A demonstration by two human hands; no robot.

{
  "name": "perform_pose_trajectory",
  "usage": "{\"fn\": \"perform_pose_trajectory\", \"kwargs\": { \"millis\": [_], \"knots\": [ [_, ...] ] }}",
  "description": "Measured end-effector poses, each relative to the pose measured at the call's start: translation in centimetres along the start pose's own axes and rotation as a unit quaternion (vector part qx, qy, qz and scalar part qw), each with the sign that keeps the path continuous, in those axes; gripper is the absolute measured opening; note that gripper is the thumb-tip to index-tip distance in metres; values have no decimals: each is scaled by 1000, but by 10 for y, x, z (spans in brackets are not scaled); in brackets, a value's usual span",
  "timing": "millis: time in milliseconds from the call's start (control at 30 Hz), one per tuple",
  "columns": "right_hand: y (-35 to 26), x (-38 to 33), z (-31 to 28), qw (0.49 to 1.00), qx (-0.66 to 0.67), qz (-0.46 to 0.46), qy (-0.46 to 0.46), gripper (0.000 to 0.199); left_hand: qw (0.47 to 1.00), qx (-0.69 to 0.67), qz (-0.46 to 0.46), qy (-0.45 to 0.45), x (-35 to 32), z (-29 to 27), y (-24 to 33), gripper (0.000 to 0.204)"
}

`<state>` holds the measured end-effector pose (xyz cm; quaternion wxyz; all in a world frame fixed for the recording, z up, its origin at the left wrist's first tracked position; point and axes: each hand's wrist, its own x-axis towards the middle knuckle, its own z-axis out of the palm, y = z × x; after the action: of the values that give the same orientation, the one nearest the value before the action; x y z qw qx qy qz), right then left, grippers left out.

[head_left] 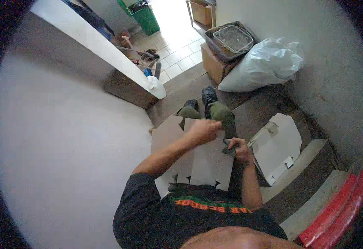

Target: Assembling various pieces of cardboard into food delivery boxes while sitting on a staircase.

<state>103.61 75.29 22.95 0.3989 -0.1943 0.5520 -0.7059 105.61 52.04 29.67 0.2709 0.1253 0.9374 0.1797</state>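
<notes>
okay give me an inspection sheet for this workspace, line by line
Surface: stepped concrete floor; the person sits on it with the work on their lap.
Job's things: flat die-cut cardboard box blank across the lap; second folded blank lies on the step to the right.
Clutter: white plastic sack, clear tubs in a crate, green bin, white jug.
Grippers: left hand presses the blank's far edge; right hand grips a flap at its right edge.
Cables: nothing seen.
Surroundings: white walls, tiled floor beyond, red edging lower right.
</notes>
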Motion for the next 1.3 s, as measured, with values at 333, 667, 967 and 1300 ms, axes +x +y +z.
{"fn": "perform_pose_trajectory", "kwargs": {
  "millis": [333,667,967,1300],
  "knots": [
    [-23,-28,9,973,-203,64,86,15,975,-83,75,194,-34,130,23,65],
    [-33,-36,16,985,-147,71,63,40,982,124,48,137,-20,-7,-33,61],
    [8,-72,23,965,-181,165,90,65,963,224,3,151,-75,124,-7,59],
    [41,-51,2,950,-149,52,268,44,969,70,135,193,-89,120,64,69]
  ]
}}
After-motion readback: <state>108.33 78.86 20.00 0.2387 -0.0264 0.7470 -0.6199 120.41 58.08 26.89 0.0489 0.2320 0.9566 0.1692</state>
